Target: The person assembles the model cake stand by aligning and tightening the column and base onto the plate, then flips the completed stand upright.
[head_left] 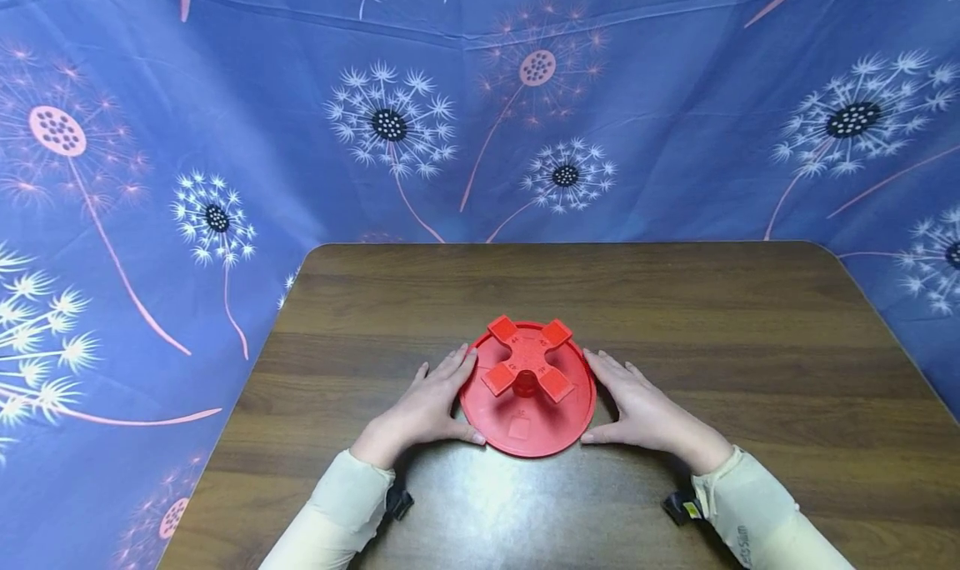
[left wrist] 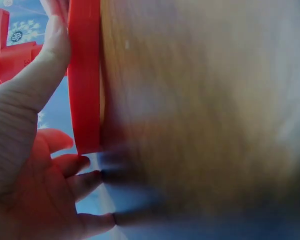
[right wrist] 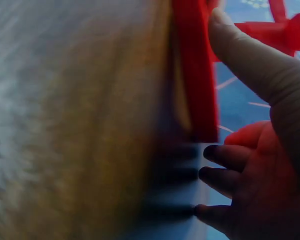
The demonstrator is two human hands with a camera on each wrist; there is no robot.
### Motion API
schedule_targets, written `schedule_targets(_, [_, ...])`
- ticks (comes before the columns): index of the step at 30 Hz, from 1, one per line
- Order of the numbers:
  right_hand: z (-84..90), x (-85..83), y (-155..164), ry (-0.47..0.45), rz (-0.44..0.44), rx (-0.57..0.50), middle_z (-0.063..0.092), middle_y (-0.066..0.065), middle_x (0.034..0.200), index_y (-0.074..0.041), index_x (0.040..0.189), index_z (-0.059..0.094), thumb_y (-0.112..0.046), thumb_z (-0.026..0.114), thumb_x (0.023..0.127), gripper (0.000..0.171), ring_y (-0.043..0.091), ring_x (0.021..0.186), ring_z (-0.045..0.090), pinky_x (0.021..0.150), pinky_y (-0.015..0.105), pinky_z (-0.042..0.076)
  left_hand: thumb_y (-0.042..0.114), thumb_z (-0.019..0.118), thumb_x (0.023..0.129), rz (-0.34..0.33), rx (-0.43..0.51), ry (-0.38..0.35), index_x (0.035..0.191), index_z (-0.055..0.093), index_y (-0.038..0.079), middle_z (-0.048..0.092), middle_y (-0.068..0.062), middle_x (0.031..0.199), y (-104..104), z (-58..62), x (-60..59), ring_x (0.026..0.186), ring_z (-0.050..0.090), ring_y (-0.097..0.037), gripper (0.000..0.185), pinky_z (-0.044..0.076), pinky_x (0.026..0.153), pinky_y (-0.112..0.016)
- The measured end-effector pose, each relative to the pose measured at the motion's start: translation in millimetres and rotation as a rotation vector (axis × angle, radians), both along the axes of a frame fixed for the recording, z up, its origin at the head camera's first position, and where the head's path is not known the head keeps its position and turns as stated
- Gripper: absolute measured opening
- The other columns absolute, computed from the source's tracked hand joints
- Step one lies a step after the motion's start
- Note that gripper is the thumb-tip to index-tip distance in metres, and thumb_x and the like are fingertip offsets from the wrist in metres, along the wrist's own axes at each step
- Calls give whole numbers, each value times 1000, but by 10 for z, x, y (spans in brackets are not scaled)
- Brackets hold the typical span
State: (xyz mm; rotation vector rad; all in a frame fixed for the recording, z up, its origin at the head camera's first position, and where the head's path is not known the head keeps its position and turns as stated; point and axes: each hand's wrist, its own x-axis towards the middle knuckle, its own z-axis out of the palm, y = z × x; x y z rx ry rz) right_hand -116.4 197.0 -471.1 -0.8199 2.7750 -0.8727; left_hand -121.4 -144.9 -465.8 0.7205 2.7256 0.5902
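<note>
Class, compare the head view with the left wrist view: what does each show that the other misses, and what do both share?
Head view only: the right hand, the whole wooden table and the blue dandelion cloth. Left wrist view only: the left hand from its palm side, fingertips against the table, thumb on the rim. Both show the red disc and its raised cross.

Matt red plastic disc (head_left: 527, 403), glossy wood-grain table (head_left: 750, 370)

The head view is bright and sharp, with a pale glare on the table (head_left: 525, 503) near the sleeves and bending at the edges. Both wrist views are heavily blurred and out of focus, the wood smeared.
</note>
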Motion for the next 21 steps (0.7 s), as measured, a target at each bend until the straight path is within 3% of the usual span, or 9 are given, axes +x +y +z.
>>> schedule_targets(5, [-55,-44,-50,9,23,13,34,20,153,3,151,28,-44,91,60,120,44,140,27,108,68,17,55,88,59,-39,-27,16,156,18,5,19,-16,160,-7,41,-60,146,19,-32,129,19,109,-66])
schedule_targets(10, [-57,-72,-76,43,13,28,36,22,152,4,149,30,-44,92,57,121,44,139,29,108,67,18,53,89,57,-23,-39,36,155,22,5,25,-15,158,-4,48,-98,145,24,-30,128,22,109,-65])
schedule_targets(17, [-59,-87,-68,18,-8,37,34,19,153,3,151,29,-42,93,57,122,42,140,29,110,65,16,50,94,50,-26,18,90,155,24,6,36,-12,154,35,25,-150,140,35,-26,133,27,107,-64])
schedule_targets(21, [-85,-86,-58,41,-2,20,35,21,152,4,150,30,-44,92,56,122,43,138,32,109,65,17,47,95,49,-19,45,79,155,21,5,36,-12,154,34,23,-147,139,37,-25,136,24,110,-61])
